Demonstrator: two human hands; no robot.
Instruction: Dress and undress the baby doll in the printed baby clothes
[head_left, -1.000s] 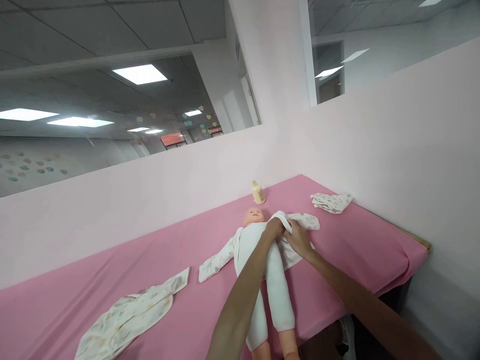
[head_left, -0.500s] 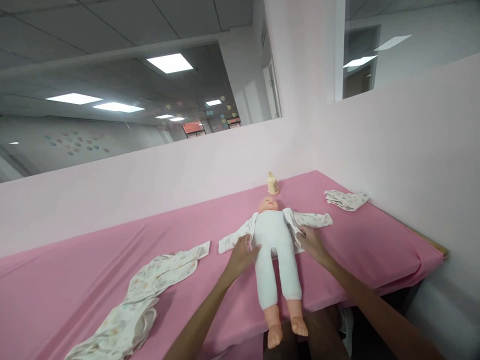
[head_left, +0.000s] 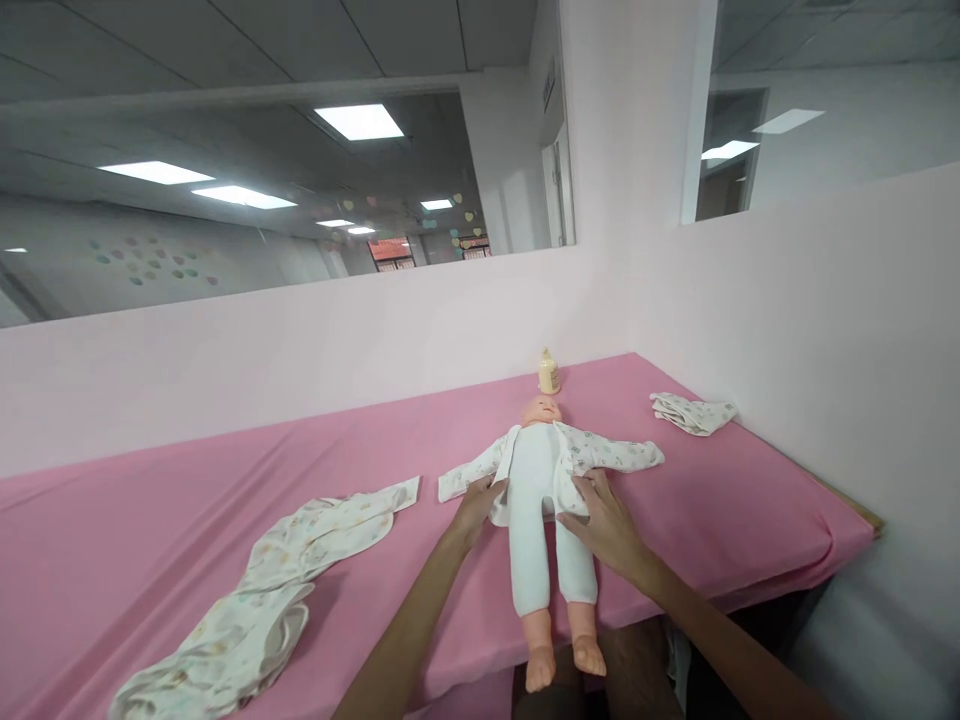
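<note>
A baby doll (head_left: 531, 500) with a white cloth body lies on its back, its feet hanging past the table's near edge. Its arms are inside a patterned white baby shirt (head_left: 611, 454), which is open at the front. My left hand (head_left: 478, 508) is closed on the shirt's front edge at the doll's left side in view. On the opposite side, my right hand (head_left: 609, 522) grips the other front panel, which lies over part of the doll's belly. Some fingertips are hidden by the cloth.
A pink cloth (head_left: 360, 590) covers the table. Patterned baby clothes (head_left: 319, 545) are spread out at left, and a folded garment (head_left: 694, 413) lies at far right. A cream bottle (head_left: 549, 373) stands behind the doll's head. Pale walls (head_left: 810, 330) border the back and right.
My right hand has moved inward, drawing the right front panel over the doll's body. At left, the shirt's front edge is also pulled more forward. The view has shifted slightly.
</note>
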